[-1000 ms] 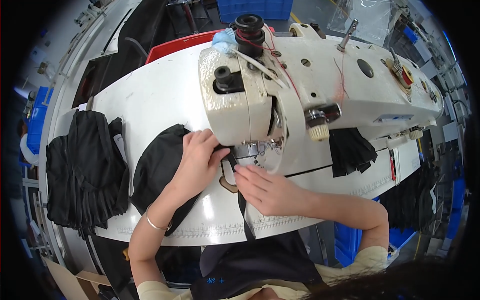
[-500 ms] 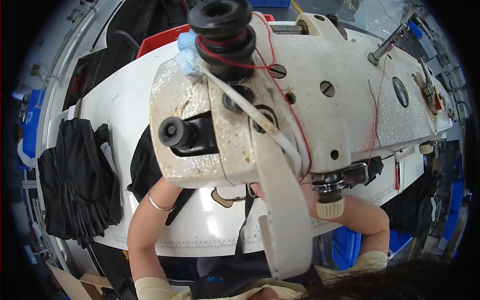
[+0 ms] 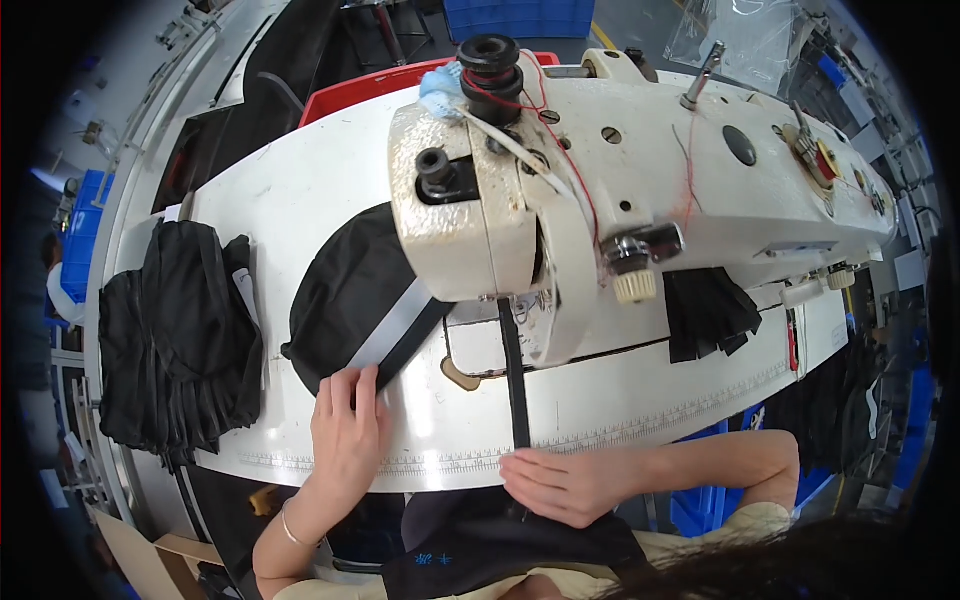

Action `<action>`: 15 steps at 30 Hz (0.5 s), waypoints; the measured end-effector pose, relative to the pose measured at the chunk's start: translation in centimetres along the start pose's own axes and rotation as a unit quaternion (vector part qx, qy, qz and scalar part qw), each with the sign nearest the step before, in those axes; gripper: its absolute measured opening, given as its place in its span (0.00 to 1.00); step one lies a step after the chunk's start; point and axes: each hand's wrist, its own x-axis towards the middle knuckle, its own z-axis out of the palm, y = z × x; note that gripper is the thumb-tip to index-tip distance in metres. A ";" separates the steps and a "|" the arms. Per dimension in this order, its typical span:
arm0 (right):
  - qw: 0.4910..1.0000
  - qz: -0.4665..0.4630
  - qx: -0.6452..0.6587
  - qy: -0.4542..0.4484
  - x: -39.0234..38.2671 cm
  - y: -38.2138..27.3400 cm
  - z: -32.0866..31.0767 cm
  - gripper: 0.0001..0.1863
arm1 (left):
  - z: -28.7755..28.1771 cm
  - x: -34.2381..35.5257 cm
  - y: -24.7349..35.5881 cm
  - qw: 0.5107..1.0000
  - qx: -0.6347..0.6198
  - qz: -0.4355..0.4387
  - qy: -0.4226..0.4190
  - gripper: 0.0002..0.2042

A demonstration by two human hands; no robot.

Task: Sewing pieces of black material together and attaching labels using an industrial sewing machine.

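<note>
A white sewing machine (image 3: 460,230) stands over the table, with red thread wound about its top. At its left lies a black fabric piece (image 3: 345,270) with a grey stripe, partly hidden under the machine head. My left hand (image 3: 345,440) rests its fingertips on the fabric's near edge, fingers a little apart. A narrow black strap (image 3: 515,390) runs from beneath the needle area toward me. Its near end is in my right hand (image 3: 560,485), fingers closed round it at the table's front edge.
Stacked black fabric pieces (image 3: 185,340) lie on the table's left. More short black strips (image 3: 705,310) sit right of the needle area. A printed ruler (image 3: 640,425) follows the front edge. A red tray (image 3: 350,92) and a blue crate (image 3: 520,18) are behind.
Both hands have come out from behind the machine head toward the front edge. The right draws out the strap; the left is on the fabric. My view has shifted back, showing more table.
</note>
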 end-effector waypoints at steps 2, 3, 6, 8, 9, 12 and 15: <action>0.996 -0.024 0.063 0.057 0.7 -0.8 1.1 0.20 | -0.6 -0.4 -1.6 0.999 0.000 0.028 0.032 0.23; 0.985 -0.038 0.129 0.110 1.1 -1.2 1.3 0.19 | -1.2 0.4 -1.8 0.996 -0.009 0.063 0.058 0.22; 0.983 -0.076 0.028 0.165 1.6 1.5 0.2 0.16 | -6.1 3.2 0.0 0.986 -0.143 0.033 0.074 0.10; 0.971 0.071 0.080 0.212 2.8 3.8 0.4 0.16 | -9.6 5.0 0.9 0.977 -0.214 0.025 0.006 0.07; 0.962 0.136 0.066 0.226 4.1 5.1 0.7 0.16 | -10.4 5.3 1.3 0.966 -0.259 -0.015 0.007 0.10; 0.891 0.317 0.118 0.301 7.5 8.3 3.2 0.16 | -10.6 6.4 2.4 0.955 -0.293 -0.048 -0.017 0.11; 0.890 0.344 0.121 0.272 8.4 9.7 4.5 0.12 | -11.2 6.4 3.5 0.954 -0.295 -0.035 -0.040 0.11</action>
